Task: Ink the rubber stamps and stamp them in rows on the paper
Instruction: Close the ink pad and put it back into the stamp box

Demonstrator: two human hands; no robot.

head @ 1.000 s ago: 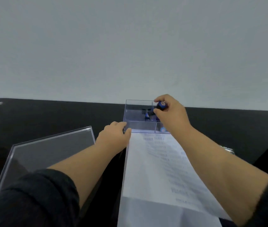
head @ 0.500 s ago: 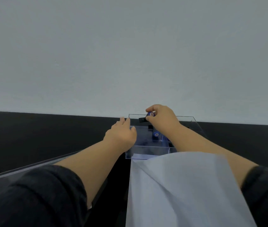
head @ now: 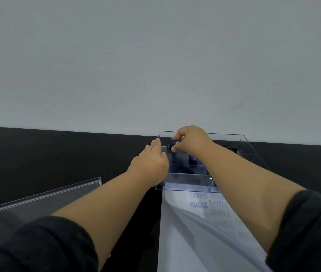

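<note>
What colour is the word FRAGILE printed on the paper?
Blue, stamped twice near the far end of the paper: see the FRAGILE prints in the head view.

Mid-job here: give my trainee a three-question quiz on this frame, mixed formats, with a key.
1. True or false: the right hand pinches a blue-topped stamp over the clear compartment box.
2. Which words are stamped on the paper? A) FRAGILE and SAMPLE B) PAID and VOID C) nothing legible
3. Fill in: the left hand rests with straight fingers against the box's ___ side.

Key: 1 true; 2 A; 3 left.
</note>
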